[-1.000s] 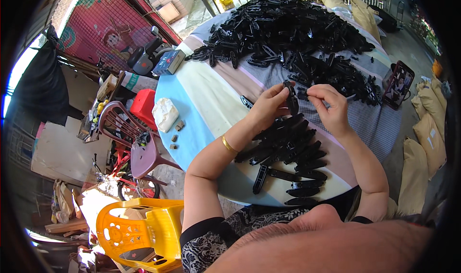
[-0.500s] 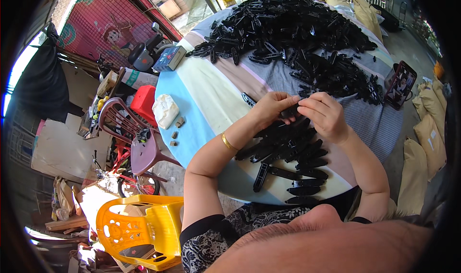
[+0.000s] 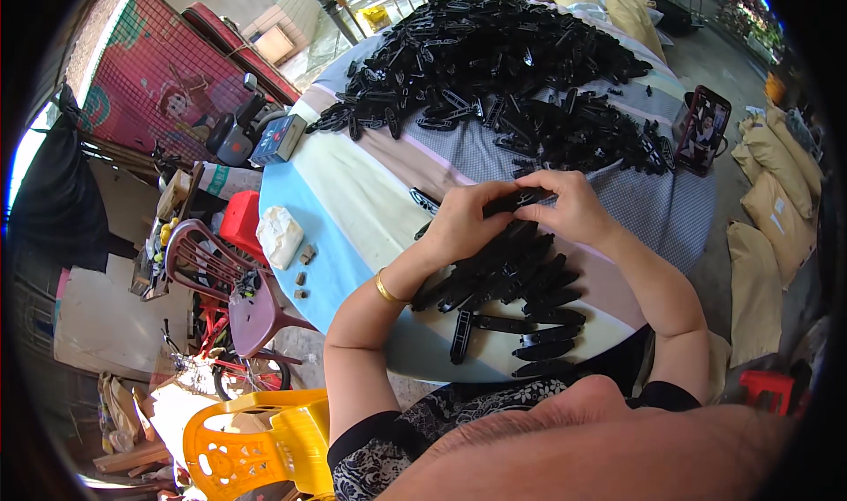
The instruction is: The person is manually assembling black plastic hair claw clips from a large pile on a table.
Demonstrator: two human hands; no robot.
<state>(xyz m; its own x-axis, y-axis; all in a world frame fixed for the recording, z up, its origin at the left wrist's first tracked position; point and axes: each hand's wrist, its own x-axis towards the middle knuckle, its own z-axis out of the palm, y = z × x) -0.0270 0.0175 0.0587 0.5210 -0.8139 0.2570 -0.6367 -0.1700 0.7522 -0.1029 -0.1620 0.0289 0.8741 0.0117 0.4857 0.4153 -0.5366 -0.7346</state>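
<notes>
From my end, on the head view: left hand [image 3: 468,221] and right hand [image 3: 569,208] share 1 long black part [image 3: 510,204]; left grip pinches its left end, thumb against fingers; right grip pinches its right end the same way, fingers arched over the top; the part sits between the 2 hands, over the middle of the surface [image 3: 348,197], at the far end of a loose group of black pieces [image 3: 503,267]; I can't tell whether it clears them; fingers hide much of it.

That group runs from under the hands toward the near edge, pieces overlapping; 1 slotted piece [image 3: 460,336] lies at its left side, pointing at the near edge; another light-marked piece [image 3: 423,200] lies just left of the left hand.

Big heap of black parts [image 3: 494,69] covers the far edge, spreading toward the right edge; phone [image 3: 704,130] stands tilted at the right edge; blue box [image 3: 280,139] at the far-left edge; white packet [image 3: 279,236] at the left edge, 3 small brown blocks [image 3: 307,254] near it; off the surface: purple chair [image 3: 256,316] to the left, yellow chair [image 3: 300,448] near-left, tan sacks [image 3: 754,294] on the floor to the right.
</notes>
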